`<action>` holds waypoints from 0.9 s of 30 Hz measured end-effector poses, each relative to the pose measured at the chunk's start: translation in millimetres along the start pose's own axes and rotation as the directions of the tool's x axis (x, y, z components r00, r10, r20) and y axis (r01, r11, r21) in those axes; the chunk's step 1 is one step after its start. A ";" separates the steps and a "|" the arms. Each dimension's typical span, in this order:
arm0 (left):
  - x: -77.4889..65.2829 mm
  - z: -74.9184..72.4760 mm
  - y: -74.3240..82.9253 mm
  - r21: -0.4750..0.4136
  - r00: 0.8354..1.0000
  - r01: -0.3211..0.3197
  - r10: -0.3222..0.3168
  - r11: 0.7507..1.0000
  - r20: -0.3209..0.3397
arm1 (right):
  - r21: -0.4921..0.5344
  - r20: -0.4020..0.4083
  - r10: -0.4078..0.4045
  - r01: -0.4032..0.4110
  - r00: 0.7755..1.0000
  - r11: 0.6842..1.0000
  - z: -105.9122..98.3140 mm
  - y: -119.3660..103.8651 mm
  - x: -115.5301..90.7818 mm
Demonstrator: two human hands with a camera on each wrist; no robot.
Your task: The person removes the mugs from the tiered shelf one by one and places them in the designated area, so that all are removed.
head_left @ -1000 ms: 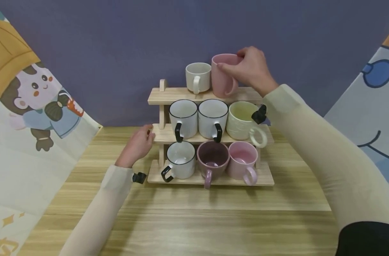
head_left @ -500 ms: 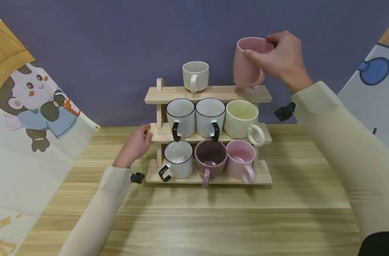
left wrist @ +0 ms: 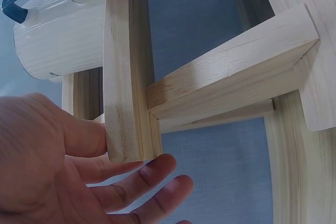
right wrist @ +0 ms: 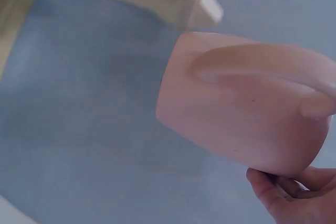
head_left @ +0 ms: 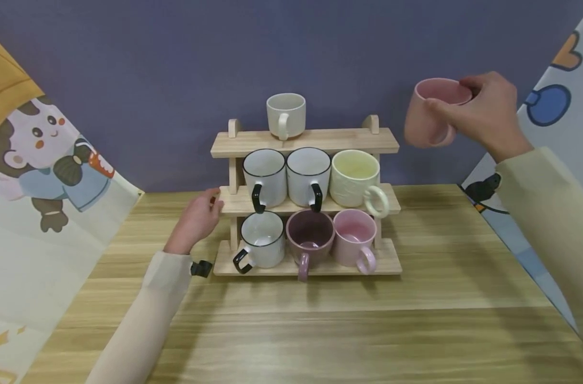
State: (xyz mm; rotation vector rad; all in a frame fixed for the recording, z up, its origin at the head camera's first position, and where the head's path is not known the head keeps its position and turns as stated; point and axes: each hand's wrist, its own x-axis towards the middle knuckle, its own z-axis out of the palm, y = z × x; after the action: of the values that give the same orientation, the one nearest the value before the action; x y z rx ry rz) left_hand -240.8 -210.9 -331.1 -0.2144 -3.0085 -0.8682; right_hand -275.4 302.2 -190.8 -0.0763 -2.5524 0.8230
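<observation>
My right hand [head_left: 493, 114] holds a pink mug [head_left: 423, 122] by its rim, thumb and fingers on either side, in the air right of a three-tier wooden display rack [head_left: 344, 140]. In the right wrist view the mug's handle [right wrist: 252, 61] and side show. My left hand [head_left: 195, 221] grips the left end of the rack's middle shelf [left wrist: 121, 87], thumb on one face and fingers on the other. A white ribbed mug [head_left: 291, 117] stands on the top tier. Below it are two white mugs with black rims [head_left: 267, 184] and a pale yellow mug [head_left: 351, 184].
On the bottom tier stand a white black-rimmed mug [head_left: 267, 248], a purple mug [head_left: 315, 250] and a light pink mug [head_left: 351, 245]. The rack sits on a wood-grain table [head_left: 320, 330]. A dark blue backdrop [head_left: 176, 80] hangs behind, with printed cloths [head_left: 80, 256] at the sides.
My right hand has lifted the pink mug off the top tier and carried it right, beyond the rack, lowering it slightly at the end. My left hand stays at the middle shelf.
</observation>
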 end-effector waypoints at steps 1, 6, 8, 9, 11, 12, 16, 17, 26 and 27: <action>-0.3 -0.2 -0.2 0.001 1.000 -0.001 0.001 1.000 -0.003 | 0.000 0.004 -0.002 0.002 1.000 1.000 0.0 6.3 -0.7; -1.7 -1.3 -0.5 0.005 1.000 0.002 -0.002 1.000 -0.010 | -0.014 0.037 -0.040 0.040 0.999 0.999 12.8 36.7 -5.2; -2.0 -1.4 -0.1 0.006 1.000 0.004 -0.004 1.000 -0.011 | -0.008 0.052 -0.056 0.057 0.997 0.998 24.0 49.3 -8.8; -2.0 -1.2 0.2 0.007 1.000 0.003 -0.003 1.000 -0.009 | -0.006 0.059 -0.062 0.063 0.996 0.998 29.7 55.3 -10.8; -1.6 -0.9 0.7 0.010 1.000 0.001 -0.001 1.000 -0.011 | -0.001 0.057 -0.070 0.071 0.996 0.997 42.0 67.5 -14.6; -1.3 -0.7 1.0 0.010 1.000 -0.001 0.001 1.000 -0.011 | 0.005 0.055 -0.075 0.074 0.996 0.997 48.0 73.4 -16.7; -0.2 0.6 0.3 0.010 1.000 0.000 0.000 1.000 -0.009 | 0.032 0.077 -0.064 0.062 0.995 0.998 71.3 91.9 -23.2; -0.2 0.8 0.2 0.011 1.000 0.001 -0.001 1.000 -0.007 | 0.040 0.088 -0.061 0.058 0.994 0.998 76.6 95.3 -24.6; 1.0 1.0 0.5 0.020 1.000 0.006 -0.006 1.000 -0.011 | 0.054 0.148 -0.058 0.051 0.987 0.997 119.4 114.6 -27.8; 1.1 1.2 0.8 0.021 1.000 0.006 -0.006 1.000 -0.013 | 0.055 0.155 -0.052 0.044 0.987 0.998 123.0 116.1 -27.8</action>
State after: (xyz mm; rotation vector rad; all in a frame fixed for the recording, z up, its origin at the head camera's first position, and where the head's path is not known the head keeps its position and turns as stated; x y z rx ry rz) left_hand -241.7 -209.5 -331.6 -0.1993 -3.0063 -0.8341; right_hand -314.2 325.6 -356.1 0.0683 -2.6657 0.9080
